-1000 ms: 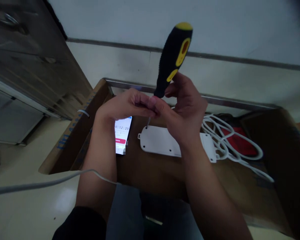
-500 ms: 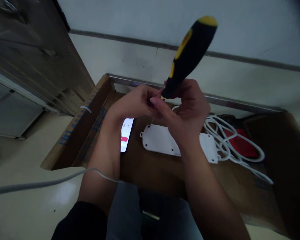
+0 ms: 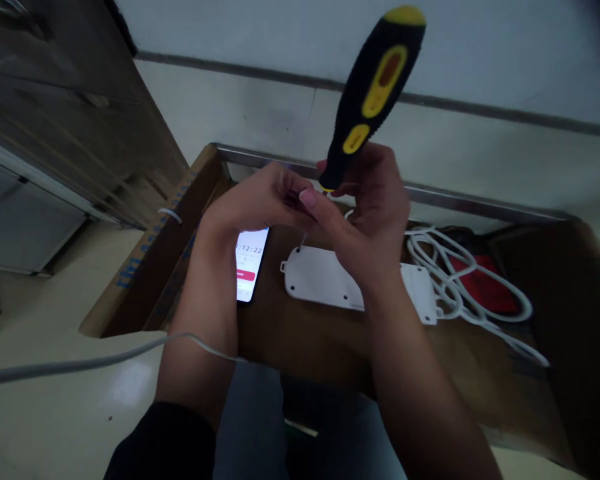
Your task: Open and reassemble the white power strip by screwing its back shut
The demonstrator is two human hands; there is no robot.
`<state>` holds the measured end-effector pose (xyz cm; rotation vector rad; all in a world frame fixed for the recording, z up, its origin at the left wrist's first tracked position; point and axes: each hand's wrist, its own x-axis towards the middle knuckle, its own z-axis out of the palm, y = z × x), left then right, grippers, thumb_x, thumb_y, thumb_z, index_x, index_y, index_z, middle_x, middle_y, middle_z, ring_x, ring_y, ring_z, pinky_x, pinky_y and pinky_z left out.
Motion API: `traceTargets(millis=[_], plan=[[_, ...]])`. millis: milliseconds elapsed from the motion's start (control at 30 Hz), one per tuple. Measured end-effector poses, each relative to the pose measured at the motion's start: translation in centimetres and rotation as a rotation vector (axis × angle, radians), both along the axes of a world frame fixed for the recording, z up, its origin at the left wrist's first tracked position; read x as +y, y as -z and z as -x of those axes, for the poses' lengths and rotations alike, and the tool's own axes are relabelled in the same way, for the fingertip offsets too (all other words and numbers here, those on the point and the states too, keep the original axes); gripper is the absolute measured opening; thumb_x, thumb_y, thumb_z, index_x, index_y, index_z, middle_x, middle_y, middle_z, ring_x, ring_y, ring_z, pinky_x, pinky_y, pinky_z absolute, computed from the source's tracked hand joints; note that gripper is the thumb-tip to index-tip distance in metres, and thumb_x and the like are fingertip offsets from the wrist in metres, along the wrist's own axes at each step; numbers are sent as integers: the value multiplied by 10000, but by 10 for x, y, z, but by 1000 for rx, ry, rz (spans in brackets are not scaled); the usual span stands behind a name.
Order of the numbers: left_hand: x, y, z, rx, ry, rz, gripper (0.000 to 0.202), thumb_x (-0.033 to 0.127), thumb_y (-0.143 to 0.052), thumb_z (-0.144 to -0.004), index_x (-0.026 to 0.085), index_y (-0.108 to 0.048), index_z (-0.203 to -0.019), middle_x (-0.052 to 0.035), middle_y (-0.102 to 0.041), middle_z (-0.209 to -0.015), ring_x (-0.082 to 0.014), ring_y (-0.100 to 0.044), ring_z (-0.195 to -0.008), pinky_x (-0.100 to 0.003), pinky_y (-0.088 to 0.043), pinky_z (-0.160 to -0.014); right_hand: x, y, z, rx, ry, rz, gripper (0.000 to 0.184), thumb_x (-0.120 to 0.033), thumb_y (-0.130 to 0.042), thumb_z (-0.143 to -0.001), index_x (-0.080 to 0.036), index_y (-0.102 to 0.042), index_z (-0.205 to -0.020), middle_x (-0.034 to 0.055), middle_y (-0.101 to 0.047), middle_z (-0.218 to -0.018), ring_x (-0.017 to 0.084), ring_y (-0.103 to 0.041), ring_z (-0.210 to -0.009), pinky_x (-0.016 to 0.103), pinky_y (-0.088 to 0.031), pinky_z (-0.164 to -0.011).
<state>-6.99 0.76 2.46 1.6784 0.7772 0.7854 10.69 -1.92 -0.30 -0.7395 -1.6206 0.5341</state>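
A white power strip lies back-side up on a brown cardboard surface, its screw holes showing. A black and yellow screwdriver stands nearly upright over it, its thin shaft tip set at the strip's upper left screw hole. My right hand grips the lower end of the handle. My left hand pinches the shaft just below the handle with closed fingers.
A phone with a lit timer screen lies left of the strip. The strip's white cord is coiled at the right over something red. A wooden cabinet stands at left; a grey cable crosses my left forearm.
The screwdriver handle has swung from tilted left to tilted right and turned in my fingers. The tip stays at the same screw hole. The phone timer has advanced.
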Motion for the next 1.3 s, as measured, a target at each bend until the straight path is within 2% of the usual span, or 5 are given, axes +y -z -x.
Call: traceTargets(millis=[200,367,633,1167,1300], plan=[[0,3,-6,-43,59,43,180,117,-829,-682,175,-660,-663,39,-633,-653,-101,-553,-635,-247,-436,-587,-3,-3,4,78,167,-82,357,-505,-843,-828,-246,-617,-928,-20,-639,-858,137,-610,-800,333,-544,-758],[0,2,-3,-59,96,60,171,147,-874,-710,165,-725,-792,10,-723,-756,-131,-657,-731,-255,-533,-710,-2,2,0,23,92,-20,231,-404,-785,-905,-287,-713,-1091,-12,-773,-1015,158,-702,-914,373,-571,-878],[1,3,2,-26,76,-34,89,233,-827,-833,154,-788,-818,-24,-763,-860,-152,-692,-840,-262,-556,-813,-6,-2,-3,-113,60,-7,396,-389,-570,-1040,-255,-595,-1412,32,-786,-1215,190,-750,-1082,394,-599,-979],[1,3,1,-24,64,-36,155,258,-876,-825,140,-775,-830,-14,-751,-821,-153,-665,-834,-271,-549,-822,-6,-4,-4,-126,-9,26,407,-411,-542,-1063,-243,-569,-1433,46,-771,-1181,170,-739,-1016,335,-611,-909],[0,3,1,-77,31,-19,119,179,-864,-778,157,-752,-745,35,-665,-667,-110,-553,-674,-260,-483,-695,-5,-8,-5,-116,0,-26,259,-434,-662,-996,-304,-682,-1220,38,-732,-1141,183,-702,-997,347,-586,-869]])
